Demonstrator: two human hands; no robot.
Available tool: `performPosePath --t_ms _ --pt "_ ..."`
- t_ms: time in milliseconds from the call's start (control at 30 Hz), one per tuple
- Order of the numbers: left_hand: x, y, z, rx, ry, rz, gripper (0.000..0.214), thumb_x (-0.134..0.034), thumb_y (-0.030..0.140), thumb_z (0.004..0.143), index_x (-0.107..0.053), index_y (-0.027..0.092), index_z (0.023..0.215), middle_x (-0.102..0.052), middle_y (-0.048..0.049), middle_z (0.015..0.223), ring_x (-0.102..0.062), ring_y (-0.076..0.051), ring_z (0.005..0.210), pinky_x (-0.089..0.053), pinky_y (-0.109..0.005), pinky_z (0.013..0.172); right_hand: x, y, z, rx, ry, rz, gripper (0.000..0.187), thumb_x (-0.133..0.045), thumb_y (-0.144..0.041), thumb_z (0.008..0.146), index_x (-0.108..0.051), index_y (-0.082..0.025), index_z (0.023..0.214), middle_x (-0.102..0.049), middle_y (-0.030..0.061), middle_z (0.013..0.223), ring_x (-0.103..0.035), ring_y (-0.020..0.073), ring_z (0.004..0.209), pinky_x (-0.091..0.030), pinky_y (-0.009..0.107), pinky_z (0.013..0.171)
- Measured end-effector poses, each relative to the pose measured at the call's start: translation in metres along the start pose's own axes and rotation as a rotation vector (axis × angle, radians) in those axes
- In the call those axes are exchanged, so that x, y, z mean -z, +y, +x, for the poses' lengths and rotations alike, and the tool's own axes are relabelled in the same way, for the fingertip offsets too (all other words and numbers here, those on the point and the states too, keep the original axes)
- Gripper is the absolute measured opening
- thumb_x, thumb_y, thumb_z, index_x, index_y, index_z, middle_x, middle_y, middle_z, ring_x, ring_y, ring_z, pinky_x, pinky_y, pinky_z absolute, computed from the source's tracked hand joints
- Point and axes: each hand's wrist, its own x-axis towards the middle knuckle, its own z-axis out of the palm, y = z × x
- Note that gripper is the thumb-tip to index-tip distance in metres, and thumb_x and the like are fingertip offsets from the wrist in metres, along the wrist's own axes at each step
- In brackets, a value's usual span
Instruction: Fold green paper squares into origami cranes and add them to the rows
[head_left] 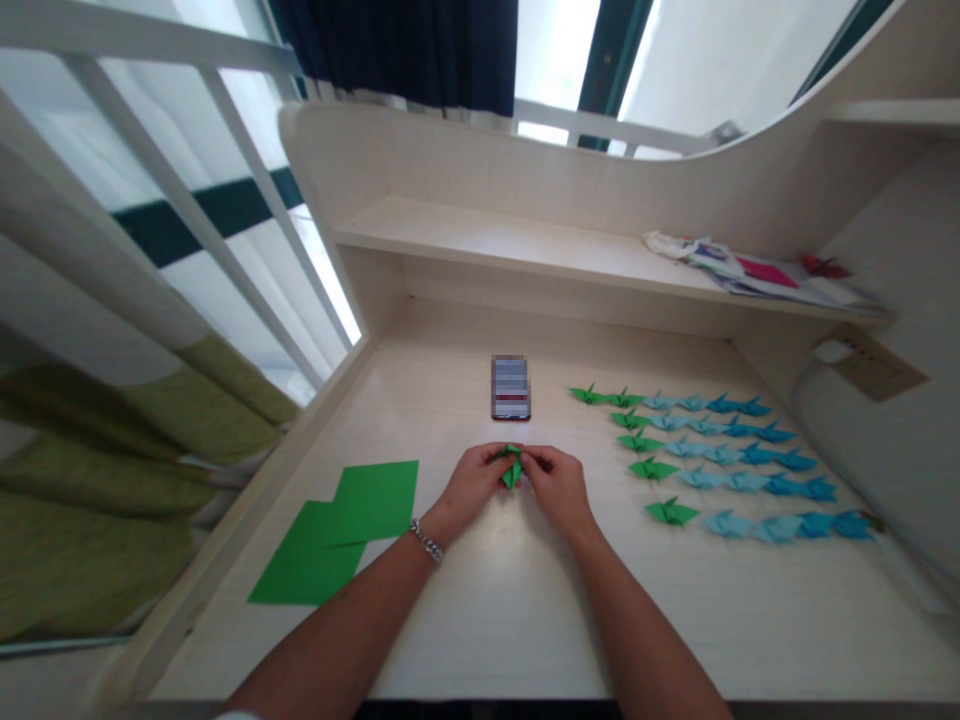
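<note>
Both hands meet over the middle of the pale wooden desk (525,620). My left hand (476,485) and my right hand (556,485) pinch a small, partly folded piece of green paper (512,468) between their fingertips. A metal bracelet (426,541) sits on my left wrist. To the right lie rows of finished folded paper cranes (720,455), green ones nearest my hands, then light blue and darker blue.
Flat green paper sheets (341,530) lie at the left of the desk. A phone (511,387) lies just beyond my hands. A shelf (525,245) above holds papers (757,272) at its right end. A wall socket (862,360) is at the right, a curtain at the left.
</note>
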Motion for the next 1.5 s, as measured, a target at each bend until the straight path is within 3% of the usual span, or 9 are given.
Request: performPosePath --t_ms 333,733,900,1067,1333,1500 --pt "0.001 0.002 -0.001 -0.005 0.006 0.120 0.027 -0.058 0.027 0.075 -0.070 0.009 0.091 -0.063 -0.0050 0.066 -0.053 -0.012 0.056 -0.041 -0.023 0.053 0.002 0.002 0.001 -0.007 -0.032 -0.060 0.019 -0.059 -0.023 0.077 -0.073 -0.021 0.091 -0.073 0.0037 0.087 -0.067 0.0195 0.080 -0.051 0.031 0.077" --pt "-0.002 0.011 -0.003 -0.017 0.040 0.145 0.029 -0.061 0.024 0.072 -0.070 0.010 0.094 -0.069 -0.0083 0.079 -0.058 -0.014 0.064 -0.045 -0.026 0.058 0.003 0.005 0.001 0.043 -0.030 -0.165 0.017 -0.059 -0.024 0.078 -0.072 -0.020 0.087 -0.072 0.0039 0.084 -0.065 0.0180 0.077 -0.049 0.029 0.074" --pt "-0.004 0.013 -0.004 0.013 0.034 0.106 0.027 -0.060 0.029 0.073 -0.069 0.010 0.089 -0.066 -0.0055 0.071 -0.055 -0.012 0.056 -0.043 -0.024 0.054 0.005 0.004 0.001 0.026 -0.048 -0.165 0.015 -0.058 -0.025 0.079 -0.071 -0.019 0.083 -0.070 0.0039 0.079 -0.063 0.0171 0.072 -0.049 0.028 0.069" --pt "-0.004 0.016 -0.005 0.009 0.018 0.164 0.024 -0.058 0.033 0.075 -0.065 0.011 0.068 -0.058 -0.0018 0.057 -0.051 -0.011 0.051 -0.039 -0.023 0.050 0.006 0.001 0.001 0.051 -0.046 -0.103 0.017 -0.058 -0.027 0.080 -0.071 -0.019 0.088 -0.069 0.0054 0.084 -0.062 0.0170 0.075 -0.049 0.027 0.066" --pt "-0.003 0.012 -0.007 0.062 -0.058 0.186 0.030 -0.055 0.039 0.078 -0.062 0.012 0.067 -0.057 -0.0014 0.055 -0.050 -0.011 0.049 -0.037 -0.023 0.048 0.005 0.003 0.002 0.052 -0.044 -0.074 0.014 -0.058 -0.027 0.080 -0.070 -0.019 0.080 -0.066 0.0043 0.078 -0.060 0.0162 0.071 -0.047 0.027 0.064" --pt "-0.003 0.013 -0.008 0.084 -0.089 0.209 0.030 -0.053 0.036 0.079 -0.060 0.012 0.064 -0.057 -0.0014 0.053 -0.050 -0.011 0.047 -0.037 -0.023 0.048 0.004 0.002 0.002 0.068 -0.029 -0.045 0.016 -0.059 -0.028 0.080 -0.070 -0.020 0.088 -0.067 0.0045 0.084 -0.061 0.0163 0.074 -0.048 0.027 0.066"
